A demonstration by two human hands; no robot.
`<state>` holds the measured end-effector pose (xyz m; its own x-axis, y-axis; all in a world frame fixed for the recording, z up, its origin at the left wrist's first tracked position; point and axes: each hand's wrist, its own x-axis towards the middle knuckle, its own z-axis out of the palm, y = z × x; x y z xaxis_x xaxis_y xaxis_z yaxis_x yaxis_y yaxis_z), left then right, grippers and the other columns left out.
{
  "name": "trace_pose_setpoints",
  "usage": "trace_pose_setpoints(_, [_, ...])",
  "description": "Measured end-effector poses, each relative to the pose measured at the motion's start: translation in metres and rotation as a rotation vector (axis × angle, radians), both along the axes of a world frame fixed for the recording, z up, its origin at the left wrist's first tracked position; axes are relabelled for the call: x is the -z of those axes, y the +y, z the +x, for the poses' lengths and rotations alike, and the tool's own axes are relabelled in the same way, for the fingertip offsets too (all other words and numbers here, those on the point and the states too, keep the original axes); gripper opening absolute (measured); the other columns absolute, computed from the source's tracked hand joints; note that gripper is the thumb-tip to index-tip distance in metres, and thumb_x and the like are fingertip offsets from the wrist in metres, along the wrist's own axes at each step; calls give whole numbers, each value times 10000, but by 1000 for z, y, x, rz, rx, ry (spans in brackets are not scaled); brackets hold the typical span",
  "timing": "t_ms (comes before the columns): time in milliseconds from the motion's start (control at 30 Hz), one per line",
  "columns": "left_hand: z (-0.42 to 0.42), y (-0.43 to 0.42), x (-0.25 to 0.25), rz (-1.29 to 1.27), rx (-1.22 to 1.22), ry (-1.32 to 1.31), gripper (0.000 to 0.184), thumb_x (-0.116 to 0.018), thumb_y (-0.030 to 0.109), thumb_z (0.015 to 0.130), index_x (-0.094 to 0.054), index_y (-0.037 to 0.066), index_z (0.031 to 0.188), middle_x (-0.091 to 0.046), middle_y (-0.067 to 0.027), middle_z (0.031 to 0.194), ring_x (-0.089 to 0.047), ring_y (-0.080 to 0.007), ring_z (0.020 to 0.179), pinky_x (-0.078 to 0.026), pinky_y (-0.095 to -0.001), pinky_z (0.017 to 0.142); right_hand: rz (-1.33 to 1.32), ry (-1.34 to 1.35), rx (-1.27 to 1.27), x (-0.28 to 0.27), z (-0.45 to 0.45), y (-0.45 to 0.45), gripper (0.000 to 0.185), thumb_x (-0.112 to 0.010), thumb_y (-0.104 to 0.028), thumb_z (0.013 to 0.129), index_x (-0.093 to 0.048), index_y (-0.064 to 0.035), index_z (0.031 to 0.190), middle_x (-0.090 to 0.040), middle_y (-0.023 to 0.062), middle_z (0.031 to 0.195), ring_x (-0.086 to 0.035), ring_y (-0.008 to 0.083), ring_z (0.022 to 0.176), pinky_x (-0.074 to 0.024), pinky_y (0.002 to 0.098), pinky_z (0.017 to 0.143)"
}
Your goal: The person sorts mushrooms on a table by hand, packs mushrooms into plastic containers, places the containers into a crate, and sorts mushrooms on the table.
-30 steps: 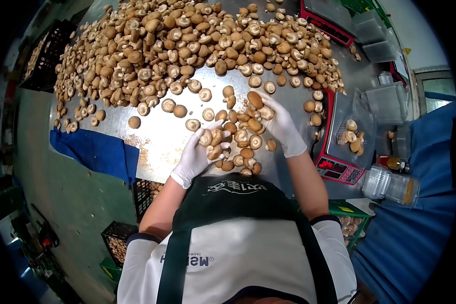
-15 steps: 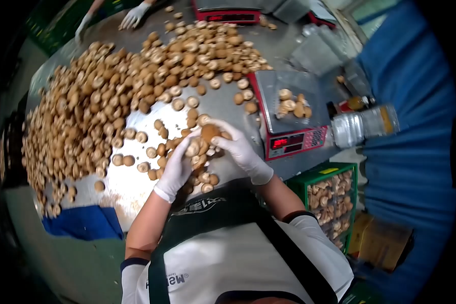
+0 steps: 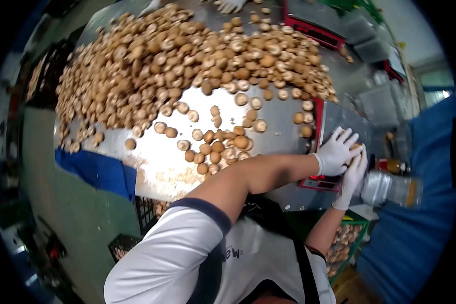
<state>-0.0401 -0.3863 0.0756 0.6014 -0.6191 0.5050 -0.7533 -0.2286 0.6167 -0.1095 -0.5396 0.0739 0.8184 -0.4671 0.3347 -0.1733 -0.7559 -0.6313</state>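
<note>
Just shifted from loose mushrooms (image 3: 217, 147) at clock-centre to the red scale (image 3: 339, 116) at three o'clock, work included; bringing left hand (image 3: 334, 155) and right hand (image 3: 353, 175) together around half-hidden mushrooms (image 3: 356, 147); cannot tell whether clamped.

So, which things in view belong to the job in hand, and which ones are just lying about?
Seemingly for the job:
brown-capped mushrooms on the shiny metal table
red-and-grey digital scale, beneath the white-gloved left hand and right hand

Seemingly just lying about:
dark-blue cloth over the table edge
blue curtain-like sheet at the picture's right

Brown mushrooms (image 3: 187, 63), red-and-grey scale (image 3: 333, 117)
</note>
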Motion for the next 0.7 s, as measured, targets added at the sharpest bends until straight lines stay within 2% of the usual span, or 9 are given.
trace_pose_setpoints(100, [-1, 72, -13, -126, 53, -31, 723, -722, 263, 791, -456, 146, 1454, -419, -209, 1474, -315, -410, 1422, -236, -606, 1129, -111, -156, 72, -32, 8, 37, 344, -476, -112, 1017, -559, 38, 1315, -545, 194, 1374, -515, 305, 1267, -380, 402, 1090])
trace_pose_setpoints(167, [2, 132, -6, -15, -60, -26, 633, -697, 269, 823, -504, 138, 1412, -412, -192, 1471, -305, -390, 1418, -277, -559, 1110, -45, -254, 41, -50, 20, 71, 349, -463, -67, 1000, -559, 39, 1319, -555, 181, 1357, -520, 290, 1259, -379, 398, 1090])
trace_pose_setpoints(200, [4, 160, 6, -1, -35, 314, 620, -693, 260, 811, -525, 118, 1390, -424, -197, 1457, -346, -398, 1387, -278, -527, 1119, 12, -283, 13, -54, 29, 94, 352, -457, -54, 996, -558, 41, 1320, -557, 174, 1354, -521, 283, 1257, -381, 397, 1090])
trace_pose_setpoints(233, [5, 202, 2, -40, -272, 126, 590, -689, 220, 798, -548, 70, 1351, -437, -202, 1434, -384, -416, 1351, -300, -507, 1115, 77, -268, -56, -54, 39, 122, 362, -463, -17, 979, -556, 38, 1324, -559, 163, 1355, -527, 265, 1250, -392, 382, 1080])
trace_pose_setpoints(367, [-14, 329, 72, -36, -898, 288, 514, -663, 122, 819, -555, 15, 1311, -461, -282, 1398, -465, -458, 1268, -381, -490, 1076, 92, -162, -593, -16, 93, 218, 415, -531, 16, 908, -562, 21, 1322, -566, 186, 1341, -514, 303, 1280, -349, 383, 1123])
trace_pose_setpoints(500, [-23, 400, 82, 91, -1155, 281, 588, -661, 157, 861, -487, 53, 1413, -434, -266, 1445, -449, -433, 1303, -372, -482, 1088, 195, 27, -834, 28, 160, 318, 429, -562, -79, 929, -567, -72, 1358, -549, 150, 1384, -488, 318, 1300, -373, 413, 1110])
trace_pose_setpoints(567, [-13, 409, 94, 156, -1200, 244, 686, -683, 178, 846, -416, 56, 1465, -377, -262, 1496, -368, -430, 1379, -313, -491, 1131, -9, 13, -928, 61, 189, 358, 464, -608, -154, 908, -555, -90, 1365, -530, 140, 1398, -485, 342, 1288, -376, 441, 1096])
trace_pose_setpoints(667, [9, 389, 98, 416, -1302, 294, 719, -721, 260, 814, -419, 47, 1431, -370, -273, 1495, -338, -433, 1395, -276, -523, 1145, -387, 40, -939, 101, 183, 381, 490, -611, -274, 905, -556, -114, 1364, -525, 109, 1400, -422, 306, 1344, -287, 506, 1139])
trace_pose_setpoints(700, [11, 386, 107, 463, -1277, 220, 708, -729, 271, 797, -439, 41, 1401, -367, -275, 1496, -334, -426, 1402, -263, -516, 1155, -379, 106, -918, 103, 174, 379, 482, -601, -293, 911, -563, -99, 1351, -520, 90, 1402, -396, 293, 1362, -252, 529, 1142])
